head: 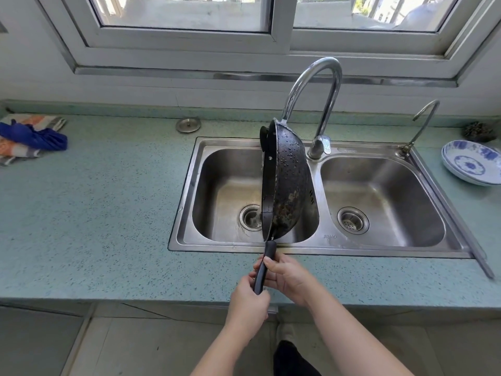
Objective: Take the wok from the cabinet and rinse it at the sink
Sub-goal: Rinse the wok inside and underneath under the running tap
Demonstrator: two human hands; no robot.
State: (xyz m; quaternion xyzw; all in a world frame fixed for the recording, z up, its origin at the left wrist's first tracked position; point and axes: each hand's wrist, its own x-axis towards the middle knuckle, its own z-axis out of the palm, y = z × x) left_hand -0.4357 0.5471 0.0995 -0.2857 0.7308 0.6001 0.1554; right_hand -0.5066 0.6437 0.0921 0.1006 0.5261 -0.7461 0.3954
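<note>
Head view: the wok [290, 180] stands on its edge above the left basin [217, 172] of the sink [379, 252].

At 6 o'clock from the wok, the left hand [248, 302] and right hand [287, 278] both have their fingers curled tightly round its long dark handle [268, 252], the right hand higher. The wok is out of the cabinet and its round black underside is covered with water drops, so I judge the rinsing mostly done, with draining left to do. The underside looks rough and worn, with rusty patches. The curved chrome faucet [325, 104] rises at 12 o'clock, and the steel basins are smooth and shiny. Blue-patterned plates [471, 164] lie at 3 o'clock on the speckled green countertop [108, 213].
</note>
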